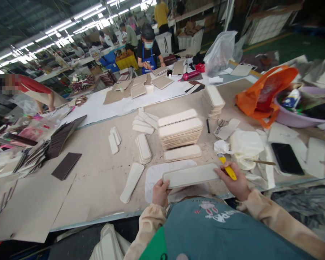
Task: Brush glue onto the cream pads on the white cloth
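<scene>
Panel [191,176], pale and long with rounded corners, spans the gap between the two hands in the head view, just in front of the wearer's body and above the near part of the worktable [97,195]. The left hand [160,192] grips its left end, thumb on the upper face. The right hand [236,181] has its fingertips at the right end and also grips a yellow-handled brush [229,171], whose head points away toward a crumpled white wad [222,147]. Beyond the panel stands a stack of similar pale pieces [180,131]; to the right lies a black phone [287,159], its screen dark. Writing is scarce: the wearer's teal apron [206,234] bears a rabbit print with white lettering, partly folded and not fully readable. Across the table, a worker's blue apron [148,59] carries white print too small to read.
</scene>
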A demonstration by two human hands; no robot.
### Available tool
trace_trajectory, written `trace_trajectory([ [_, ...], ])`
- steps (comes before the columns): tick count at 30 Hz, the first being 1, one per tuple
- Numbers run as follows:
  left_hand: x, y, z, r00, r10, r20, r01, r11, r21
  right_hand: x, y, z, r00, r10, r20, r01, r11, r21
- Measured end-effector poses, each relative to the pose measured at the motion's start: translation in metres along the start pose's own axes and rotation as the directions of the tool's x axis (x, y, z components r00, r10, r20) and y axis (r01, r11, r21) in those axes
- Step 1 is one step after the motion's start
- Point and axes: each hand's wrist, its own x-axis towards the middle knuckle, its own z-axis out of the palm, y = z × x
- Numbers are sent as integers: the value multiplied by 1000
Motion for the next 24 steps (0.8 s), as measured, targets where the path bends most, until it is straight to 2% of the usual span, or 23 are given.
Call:
trace_trajectory([
  [4, 8, 4, -4, 1000, -5, -23, 5, 999, 42, 3, -2, 8, 999, -34, 3, 34, 998, -61],
  [9, 22, 8, -4, 999, -33, -14, 33, 999, -18, 10, 1, 15, 999, -19, -27, 15, 989, -150],
  [15, 44, 14, 2, 999, -36, 7, 36, 999, 4, 23, 14, 20, 998, 20, -58, -28, 990, -142],
  [19, 70, 20, 6, 998, -48, -29, 49, 998, 49, 41, 30, 31, 996, 51, -80, -59, 993, -104],
  [24, 117, 24, 8, 993, 24, -116, 8, 965, 262, 72, 48, 49, 991, 91, -102, -103, 987, -123],
])
